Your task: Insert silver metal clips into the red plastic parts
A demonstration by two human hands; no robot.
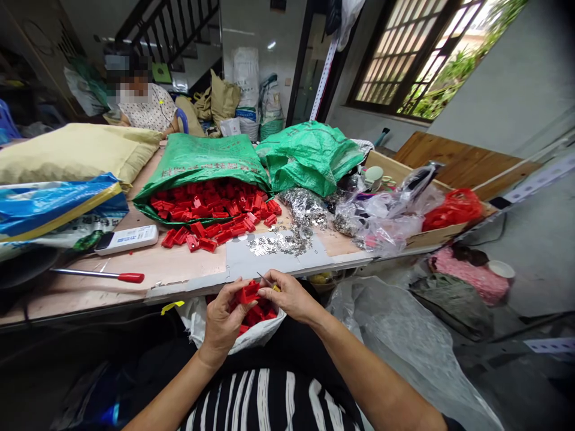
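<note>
My left hand (223,319) is closed on a small red plastic part (248,293) just below the table's front edge. My right hand (291,296) pinches a thin metal tool (266,280) whose tip touches that part. Under both hands, on my lap, a white bag (258,335) holds more red parts. On the table ahead, many red parts (211,209) spill from an open green sack (202,158). A heap of small silvery metal pieces (281,240) lies beside them on a grey sheet.
A red-handled screwdriver (101,275) and a white remote (128,238) lie at the left of the table (179,263). A second green sack (309,152), clear plastic bags (386,215) and a red bag (453,208) crowd the right. Another person (144,105) sits at the far end.
</note>
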